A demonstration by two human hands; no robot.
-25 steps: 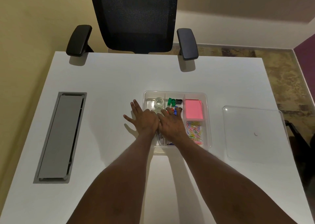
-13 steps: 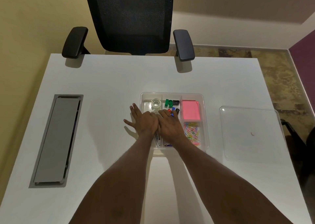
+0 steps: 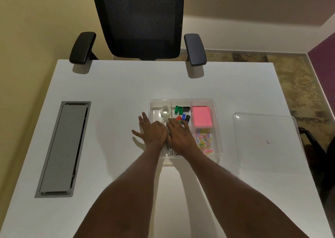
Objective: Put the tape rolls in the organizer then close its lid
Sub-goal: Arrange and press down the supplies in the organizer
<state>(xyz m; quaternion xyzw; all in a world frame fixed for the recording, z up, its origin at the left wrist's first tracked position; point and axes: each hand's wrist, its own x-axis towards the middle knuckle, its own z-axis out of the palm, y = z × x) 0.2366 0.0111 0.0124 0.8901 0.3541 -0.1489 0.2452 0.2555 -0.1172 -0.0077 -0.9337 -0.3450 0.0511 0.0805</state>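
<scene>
A clear plastic organizer (image 3: 183,100) sits mid-table with its lid off. One clear tape roll (image 3: 165,110) stands in its far-left compartment, and a second clear roll (image 3: 165,120) shows just behind my fingers. My left hand (image 3: 152,131) lies flat with fingers spread, over the organizer's left wall and the table beside it. My right hand (image 3: 180,134) rests palm-down inside the organizer beside the left hand, fingers toward the small coloured pieces. The clear lid (image 3: 266,139) lies flat on the table to the right, apart from the organizer.
The organizer also holds coloured sharpeners (image 3: 182,113), pink sticky notes (image 3: 201,116), coloured paper clips (image 3: 204,139) and metal clips. A grey cable hatch (image 3: 63,148) is set into the table at left. A black office chair (image 3: 139,22) stands at the far edge.
Both hands have stayed together over the organizer's left side; only the camera view shifted slightly.
</scene>
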